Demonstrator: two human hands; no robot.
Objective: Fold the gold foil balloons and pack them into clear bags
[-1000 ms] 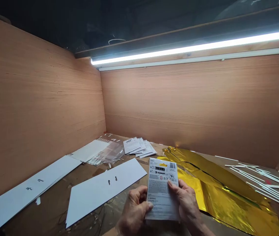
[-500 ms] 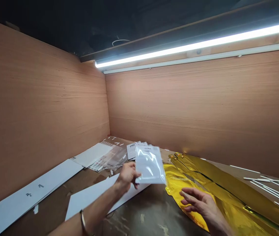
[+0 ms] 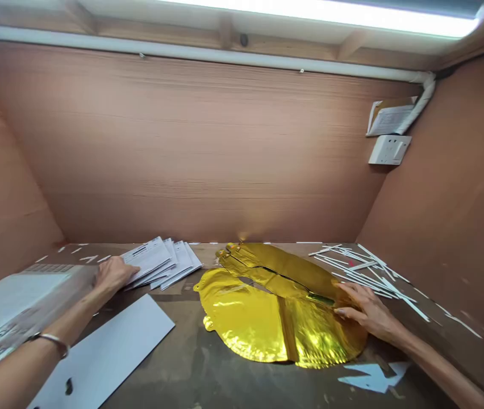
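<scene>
In the head view, the left hand [image 3: 114, 274] reaches across clear plastic sleeves [image 3: 80, 278] to the left edge of the printed packets [image 3: 150, 260], its fingers together and partly curled at that edge; whether they pinch a packet cannot be told. The packets are flat, pale and rectangular, overlapping in a loose fan towards the back of the worktop [image 3: 174, 369]. The right hand [image 3: 363, 308] lies at the right end of the gold foil [image 3: 246, 321], thumb parted from the fingers, fingertips touching the metallic skin.

The foil is thin, glossy and mirror-like. Its front part is broad and rounded, with a puckered lower edge, a darker crease band across it and small tabs at the left; longer folded strips lie behind, their edges overlapping.

A smooth, stiff white card [image 3: 125, 341] lies slantwise in front of the packets, a small dark mark near its lower end. The left forearm, with a shiny metal bangle [image 3: 53, 342], passes over the sleeves and white sheets [image 3: 12, 295], hiding part of both. Thin white sticks [image 3: 361, 272] are strewn crisscross behind the right hand, and a jagged pale scrap [image 3: 372, 378] lies in front of the foil.

The back wall [image 3: 208, 153] is reddish, finely grained board. A white socket plate [image 3: 389, 149] sits near the right corner, just below some papers [image 3: 389, 119]; a white pipe [image 3: 225, 54] runs along the top, under a bright light tube [image 3: 331, 12].
</scene>
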